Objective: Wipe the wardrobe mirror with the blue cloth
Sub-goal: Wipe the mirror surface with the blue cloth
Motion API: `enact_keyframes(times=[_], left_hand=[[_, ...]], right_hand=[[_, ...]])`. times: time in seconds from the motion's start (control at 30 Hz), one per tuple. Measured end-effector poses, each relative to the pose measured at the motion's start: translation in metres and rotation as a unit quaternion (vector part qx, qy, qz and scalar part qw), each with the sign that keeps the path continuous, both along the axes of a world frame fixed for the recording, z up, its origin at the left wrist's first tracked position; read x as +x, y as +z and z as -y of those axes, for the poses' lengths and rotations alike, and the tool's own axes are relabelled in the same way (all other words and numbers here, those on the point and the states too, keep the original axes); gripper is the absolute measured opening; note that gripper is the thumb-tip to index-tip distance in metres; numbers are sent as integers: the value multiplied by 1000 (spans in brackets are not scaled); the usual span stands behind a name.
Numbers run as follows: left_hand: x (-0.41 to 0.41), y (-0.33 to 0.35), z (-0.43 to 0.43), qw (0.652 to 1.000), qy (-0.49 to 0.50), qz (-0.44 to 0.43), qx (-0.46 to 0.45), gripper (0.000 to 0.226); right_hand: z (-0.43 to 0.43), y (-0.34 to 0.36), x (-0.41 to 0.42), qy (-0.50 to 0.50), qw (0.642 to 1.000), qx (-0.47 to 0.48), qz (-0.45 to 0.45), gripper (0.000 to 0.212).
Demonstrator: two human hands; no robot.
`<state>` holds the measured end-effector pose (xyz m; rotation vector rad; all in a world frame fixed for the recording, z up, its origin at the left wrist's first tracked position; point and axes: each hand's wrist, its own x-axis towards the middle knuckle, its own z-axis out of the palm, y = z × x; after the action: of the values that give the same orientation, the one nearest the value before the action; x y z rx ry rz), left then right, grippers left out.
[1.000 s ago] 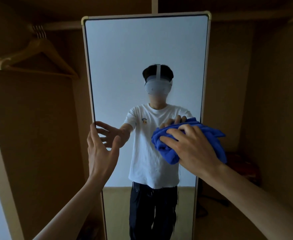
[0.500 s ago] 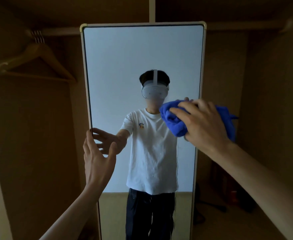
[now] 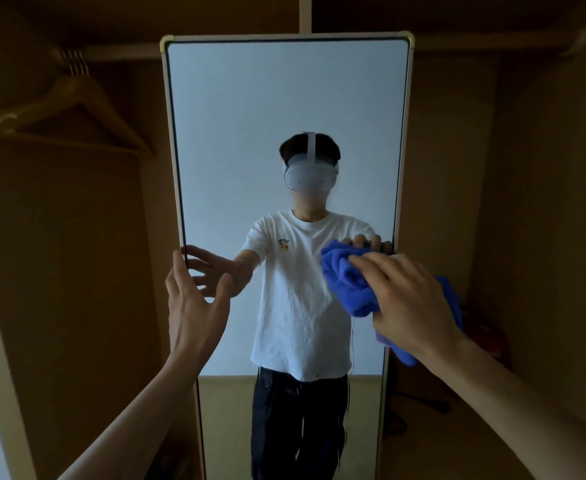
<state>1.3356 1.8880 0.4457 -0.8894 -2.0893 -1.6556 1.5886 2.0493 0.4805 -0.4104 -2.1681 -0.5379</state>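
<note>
Two bare hands are up at the wardrobe mirror (image 3: 284, 109), a tall glass in a pale frame standing upright inside a brown wooden wardrobe. The right hand (image 3: 411, 301) lies at about 4 o'clock on the glass, hard by the mirror's right edge, with its fingers bent over the bunched blue cloth (image 3: 348, 284) and gripping it against the surface. The cloth sits under the palm, between hand and glass. Most of its visible bulk swells out at 9 to 10 o'clock from the knuckles, a narrower fold shows at 3 o'clock past the back of the hand, and a tail hangs down at 6 o'clock below the wrist, over the frame. At 12 o'clock from the cloth, the mirrored fingertips show just above its top edge.

The left hand (image 3: 194, 306) is at about 8 o'clock on the mirror, held upright with fingers straight and spread, thumb apart, holding nothing. Its fingertips reach the left frame edge; whether they press on it I cannot tell.

Thin vertical streaks (image 3: 352, 341) run down the glass at 6 o'clock from the cloth. At 10 o'clock in the view, wooden hangers (image 3: 77, 105) hang from a rail (image 3: 122, 51).
</note>
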Motion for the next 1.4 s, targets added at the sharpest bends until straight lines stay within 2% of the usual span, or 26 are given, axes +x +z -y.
enact_keyframes(times=[0.07,0.2,0.33,0.47,0.67,0.8,0.9,0.97,1.0,1.07,1.13,1.27,1.37,1.4], left_hand=[[-1,1,1,1000,-3,1,-1,87],[-6,7,1,1000,-1,12,-2,87],[-11,22,-1,999,-10,34,-7,95],[-18,36,-4,999,-28,32,7,99],[-22,33,-3,999,-43,29,15,97],[-29,30,2,998,-63,22,19,92],[-34,30,6,996,-82,20,23,89],[-36,28,8,995,-92,21,28,87],[-37,28,9,995,-96,20,30,84],[-39,28,11,994,-107,25,30,78],[-41,29,12,992,-119,35,30,74],[-42,31,17,987,-144,54,39,65],[-45,34,22,983,-161,73,52,64],[-46,36,23,981,-167,81,58,63]], right_hand=[[1,11,0,1,997,-40,-63,64],[2,40,-6,-11,984,-55,-168,41],[3,48,-13,-50,970,-97,-218,28],[3,48,-23,-96,965,-132,-205,22],[13,45,-40,-101,952,-139,-252,35],[13,49,-47,-33,960,-114,-254,24],[17,54,-57,-7,973,-63,-220,43],[20,54,-71,5,973,-93,-210,47],[22,53,-79,-25,967,-129,-218,47],[29,47,-94,-55,952,-159,-255,33],[43,41,-107,-25,948,-153,-276,25],[70,45,-137,-3,963,-137,-233,45],[91,45,-161,20,975,-81,-206,45],[96,45,-169,40,978,-96,-183,44]])
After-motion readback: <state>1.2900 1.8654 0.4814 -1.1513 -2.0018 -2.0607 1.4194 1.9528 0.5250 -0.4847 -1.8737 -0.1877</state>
